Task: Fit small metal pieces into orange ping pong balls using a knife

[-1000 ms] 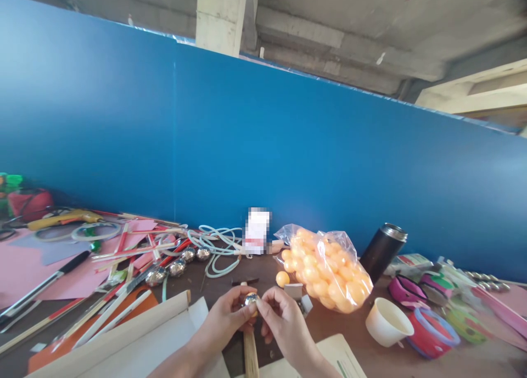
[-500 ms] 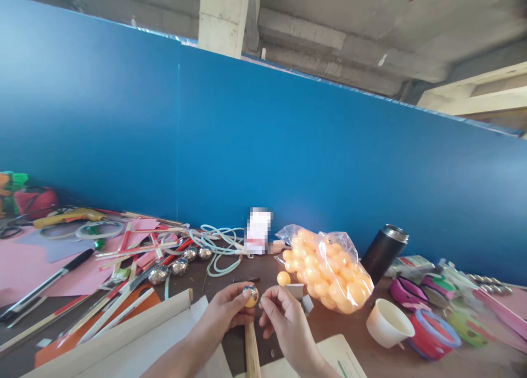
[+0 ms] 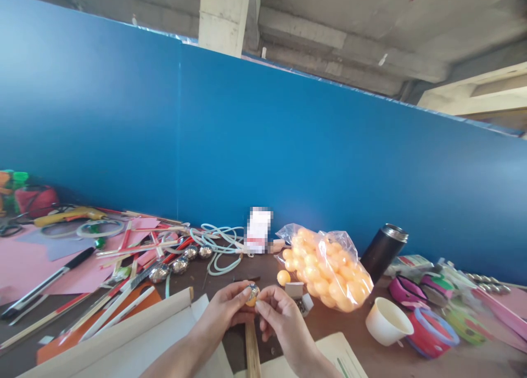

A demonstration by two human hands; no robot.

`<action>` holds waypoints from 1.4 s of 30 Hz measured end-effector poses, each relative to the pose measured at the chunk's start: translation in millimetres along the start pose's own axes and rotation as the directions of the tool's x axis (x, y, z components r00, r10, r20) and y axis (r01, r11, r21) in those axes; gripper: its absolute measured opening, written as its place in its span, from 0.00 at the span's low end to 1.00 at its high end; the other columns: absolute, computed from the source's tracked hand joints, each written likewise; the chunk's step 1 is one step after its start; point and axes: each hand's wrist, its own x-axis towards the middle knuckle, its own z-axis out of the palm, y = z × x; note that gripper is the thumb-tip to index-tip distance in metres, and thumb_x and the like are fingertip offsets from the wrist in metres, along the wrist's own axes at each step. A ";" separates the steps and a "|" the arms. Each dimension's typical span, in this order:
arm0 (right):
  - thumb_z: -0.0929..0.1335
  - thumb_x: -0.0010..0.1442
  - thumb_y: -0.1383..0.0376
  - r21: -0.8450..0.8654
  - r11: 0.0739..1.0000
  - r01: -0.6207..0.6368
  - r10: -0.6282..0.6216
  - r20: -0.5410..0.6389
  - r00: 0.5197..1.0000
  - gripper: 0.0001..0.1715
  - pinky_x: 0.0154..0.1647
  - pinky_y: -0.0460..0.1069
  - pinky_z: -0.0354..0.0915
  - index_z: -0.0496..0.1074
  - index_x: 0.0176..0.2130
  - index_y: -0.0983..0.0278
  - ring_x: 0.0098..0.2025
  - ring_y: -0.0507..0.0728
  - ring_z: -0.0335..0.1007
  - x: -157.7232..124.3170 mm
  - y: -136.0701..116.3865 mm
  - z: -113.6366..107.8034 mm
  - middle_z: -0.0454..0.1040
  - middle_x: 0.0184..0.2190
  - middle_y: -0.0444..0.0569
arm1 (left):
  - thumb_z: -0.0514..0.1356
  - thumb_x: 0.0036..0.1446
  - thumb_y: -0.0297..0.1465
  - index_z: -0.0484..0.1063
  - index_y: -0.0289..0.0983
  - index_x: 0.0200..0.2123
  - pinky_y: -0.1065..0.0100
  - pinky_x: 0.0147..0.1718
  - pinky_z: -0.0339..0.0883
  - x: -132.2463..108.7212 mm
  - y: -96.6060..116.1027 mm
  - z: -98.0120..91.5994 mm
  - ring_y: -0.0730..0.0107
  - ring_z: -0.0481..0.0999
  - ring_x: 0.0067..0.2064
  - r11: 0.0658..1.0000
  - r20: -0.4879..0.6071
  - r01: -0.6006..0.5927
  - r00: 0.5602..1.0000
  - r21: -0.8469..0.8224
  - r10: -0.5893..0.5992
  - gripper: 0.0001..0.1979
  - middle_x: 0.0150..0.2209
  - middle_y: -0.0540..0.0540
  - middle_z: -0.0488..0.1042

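Note:
Between the thumb and fingers of my left hand point(image 3: 225, 312) is a small orange ball point(image 3: 252, 294) with dark and silvery pieces on its surface. My right hand point(image 3: 284, 317) is pinched at the ball's right side; whatever its fingertips hold is too small to make out. Below the ball, a wooden stick point(image 3: 252, 350) runs down to the bottom edge. Just beyond my right hand stands a small open box point(image 3: 295, 290) with dark contents. A loose orange ball point(image 3: 283, 277) lies beside the clear bag of orange balls point(image 3: 325, 268).
At the right are a black bottle point(image 3: 383, 253), a cream cup point(image 3: 388, 322) and colourful bands point(image 3: 432, 331). Sticks, a pen point(image 3: 49, 283), silver balls point(image 3: 180, 265) and pale tubing point(image 3: 222, 249) crowd the left. A blue partition point(image 3: 263, 147) rises behind the table.
My right hand has moved slightly left, and its fingertips now meet the ball. The ball has turned a little in my left hand. More of the small box shows.

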 end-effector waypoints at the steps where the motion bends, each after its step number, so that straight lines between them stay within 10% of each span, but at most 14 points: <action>1: 0.69 0.53 0.57 0.007 1.000 -0.009 0.009 -0.006 1.000 0.14 0.16 0.40 0.59 0.65 0.34 0.64 0.18 0.46 0.57 0.9 1.1 -0.2 0.63 0.16 0.36 | 0.64 0.46 0.41 0.72 0.33 0.41 0.65 0.36 0.70 1.1 -1.3 -1.3 0.66 0.77 0.33 1.000 0.009 0.004 1.000 0.002 -0.004 0.22 0.32 0.43 0.78; 42: 0.68 0.55 0.57 0.061 0.998 0.011 -0.006 -0.071 0.997 0.13 0.15 0.40 0.55 0.65 0.33 0.65 0.17 0.45 0.53 4.6 17.0 0.5 0.61 0.15 0.36 | 0.62 0.50 0.39 0.70 0.33 0.41 0.66 0.36 0.70 2.5 -3.9 -4.0 0.66 0.76 0.35 0.998 0.026 -0.044 0.999 0.041 0.043 0.18 0.36 0.43 0.76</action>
